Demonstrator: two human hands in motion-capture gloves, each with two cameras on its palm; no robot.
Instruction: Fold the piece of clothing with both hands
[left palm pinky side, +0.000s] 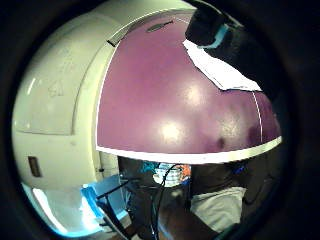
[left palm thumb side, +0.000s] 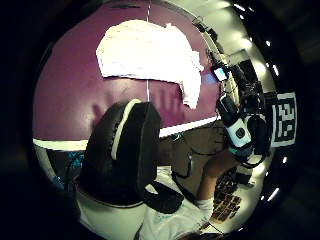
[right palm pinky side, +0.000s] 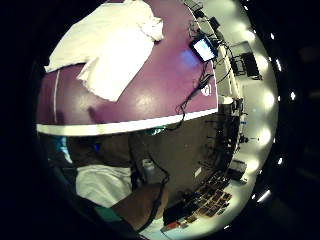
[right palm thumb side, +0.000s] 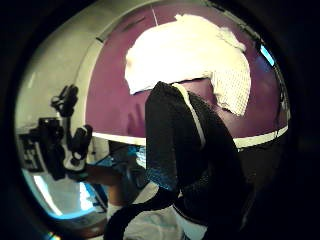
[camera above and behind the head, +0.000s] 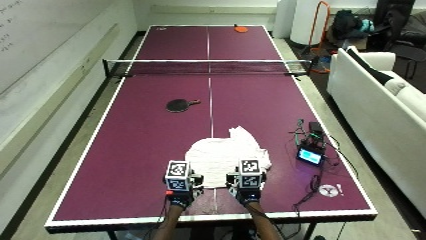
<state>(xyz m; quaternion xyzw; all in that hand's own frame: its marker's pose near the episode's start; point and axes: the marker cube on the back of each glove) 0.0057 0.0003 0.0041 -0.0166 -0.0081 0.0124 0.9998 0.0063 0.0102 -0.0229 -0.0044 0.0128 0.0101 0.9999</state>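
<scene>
While both gloved hands are held over the near edge of the white garment (camera above and behind the head: 223, 157), nothing looks gripped yet. The left hand (camera above and behind the head: 178, 192) and right hand (camera above and behind the head: 247, 190) are seen side by side, just short of the cloth; how far the fingers (right palm thumb side: 170, 145) are spread can't really be told. The garment is laid crumpled on the purple table (camera above and behind the head: 146, 150), near its close end. A black paddle (camera above and behind the head: 180, 105) is left farther up, and a small screen (camera above and behind the head: 310, 156) is sat off to the right.

- Worktop (camera above and behind the head: 146, 130): purple with white lines.
- Piece of clothing (camera above and behind the head: 223, 156): white.
- Left hand (camera above and behind the head: 178, 196) and right hand (camera above and behind the head: 249, 194): black gloves.
- Paddle (camera above and behind the head: 180, 104): black.
- Far paddle (camera above and behind the head: 240, 29): orange.
</scene>
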